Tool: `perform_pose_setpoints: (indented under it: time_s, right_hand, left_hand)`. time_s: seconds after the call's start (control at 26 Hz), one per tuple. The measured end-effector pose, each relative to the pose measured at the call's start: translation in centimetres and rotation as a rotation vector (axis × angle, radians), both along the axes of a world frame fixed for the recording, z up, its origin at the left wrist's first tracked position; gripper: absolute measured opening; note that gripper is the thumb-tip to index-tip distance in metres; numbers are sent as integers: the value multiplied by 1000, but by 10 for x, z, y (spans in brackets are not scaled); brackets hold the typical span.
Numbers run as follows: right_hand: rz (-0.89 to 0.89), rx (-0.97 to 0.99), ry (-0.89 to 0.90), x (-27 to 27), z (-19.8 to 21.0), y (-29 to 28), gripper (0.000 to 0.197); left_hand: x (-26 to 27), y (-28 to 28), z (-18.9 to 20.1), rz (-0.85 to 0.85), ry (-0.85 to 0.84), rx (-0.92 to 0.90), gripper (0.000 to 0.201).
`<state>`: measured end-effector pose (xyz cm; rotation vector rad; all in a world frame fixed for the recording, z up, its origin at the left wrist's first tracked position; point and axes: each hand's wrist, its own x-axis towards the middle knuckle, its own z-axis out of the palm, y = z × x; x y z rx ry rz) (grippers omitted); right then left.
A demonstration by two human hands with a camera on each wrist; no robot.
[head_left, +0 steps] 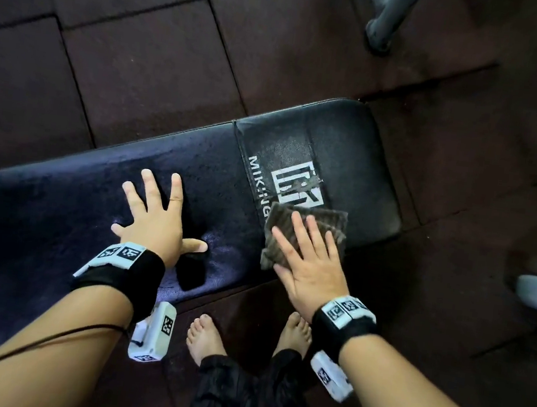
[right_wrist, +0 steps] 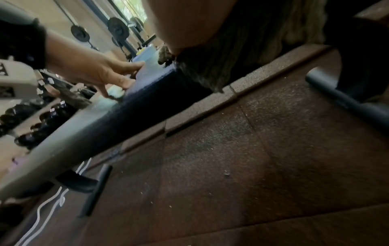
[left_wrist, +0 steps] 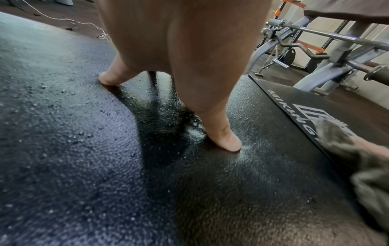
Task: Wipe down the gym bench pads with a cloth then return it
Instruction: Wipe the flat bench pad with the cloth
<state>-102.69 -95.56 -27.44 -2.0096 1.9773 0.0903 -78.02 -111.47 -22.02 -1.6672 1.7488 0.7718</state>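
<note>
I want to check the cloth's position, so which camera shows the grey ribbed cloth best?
The head view: the grey ribbed cloth lies flat on the black bench pad under the right hand, beside the white logo. The left wrist view catches only a blurred edge; the right wrist view shows its underside hanging over the pad edge.

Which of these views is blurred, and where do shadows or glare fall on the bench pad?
Right wrist view: blurred throughout. Left wrist view: sharp, left hand casting a dark shadow on the bench pad, with bluish glare top left. Head view: dim, with a bluish sheen.

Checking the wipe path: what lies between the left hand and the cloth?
Only bare bench pad between left hand and cloth, crossed by a seam; clearest in the head view.
</note>
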Motion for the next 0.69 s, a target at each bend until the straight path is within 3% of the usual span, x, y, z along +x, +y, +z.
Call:
perform_pose_setpoints:
  time_s: [0.12,0.19,0.31,0.42,0.54,0.69]
  right_hand:
    - [77,-10,8,-46,1,-15,67]
    - [-108,-8,32,-63,4,-57,66]
    - [-369,25,49,-36,3,-80,67]
    - [-195,42,23,-12,6,-16,69]
    - [-97,59,-8,-48,8,13,69]
    - [-453,71,84,-75,7,-70,65]
  left_hand:
    - [0,0,-1,1,8,-12,138]
    - [1,-1,-2,-3,12,-15,138]
    - [1,0,-3,-2,8,-16,139]
    - [2,0,-2,-7,6,-19,139]
    - [1,0,-2,-5,10,-19,139]
    - [2,-1,-3,-14,2,-20,139]
